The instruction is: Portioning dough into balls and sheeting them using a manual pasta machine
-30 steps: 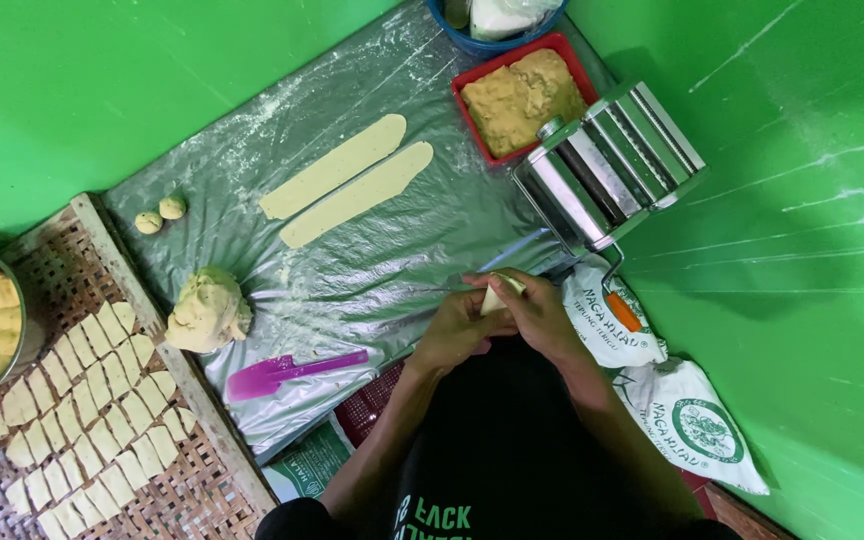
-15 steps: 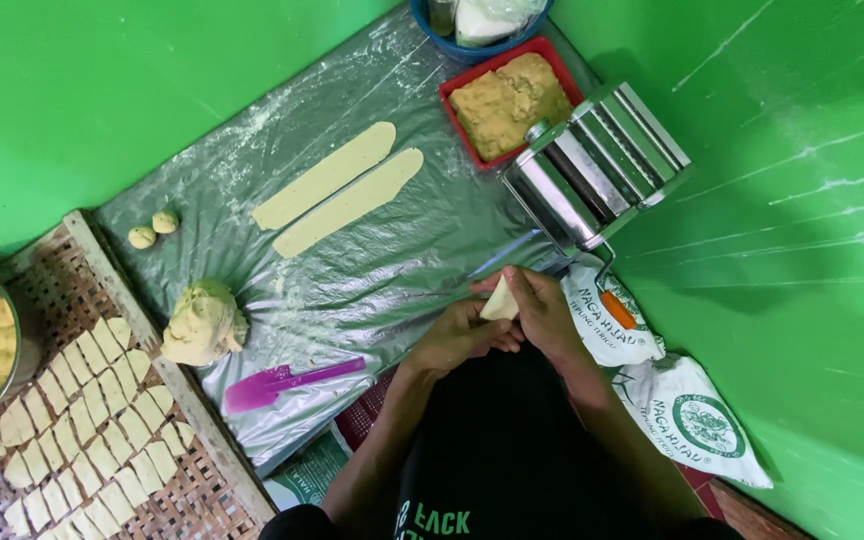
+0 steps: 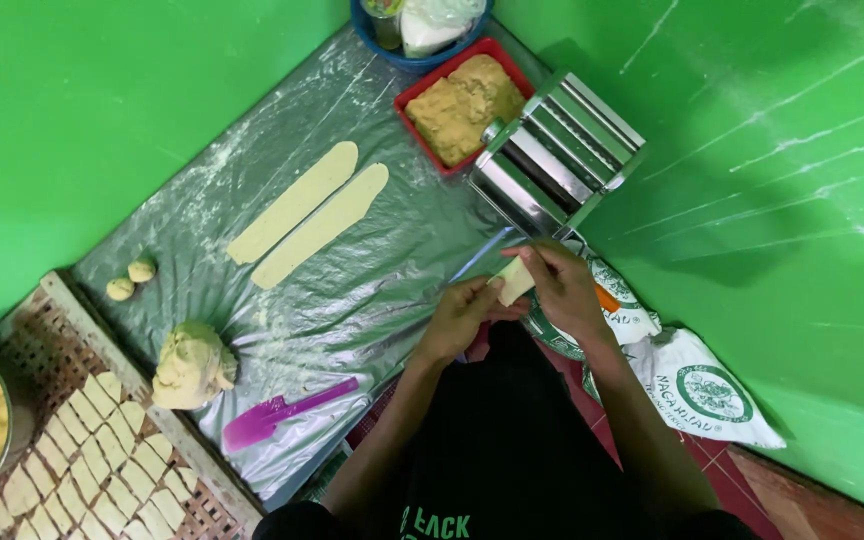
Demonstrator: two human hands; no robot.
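Both hands meet just below the steel pasta roller (image 3: 556, 157). My left hand (image 3: 459, 316) and my right hand (image 3: 560, 285) together pinch a small pale piece of dough (image 3: 514, 279) between their fingertips, lifted off the sheet. Two long flat dough strips (image 3: 318, 213) lie side by side on the floured clear plastic sheet (image 3: 352, 300). A rough lump of dough (image 3: 192, 364) sits at the sheet's left edge, and a purple plastic scraper (image 3: 282, 413) lies near its front.
A red tray of crumbly filling (image 3: 464, 98) and a blue basin (image 3: 414, 55) stand behind the roller. Two small dough balls (image 3: 129, 280) rest at far left. A woven tray (image 3: 37, 340) holds several cut dough pieces. A metal bowl (image 3: 14, 440) holds filling. Flour bags (image 3: 697, 385) lie at right.
The hands rose from the sheet's edge toward the roller, and the small dough piece has come into view between the fingers. The view shifted slightly.
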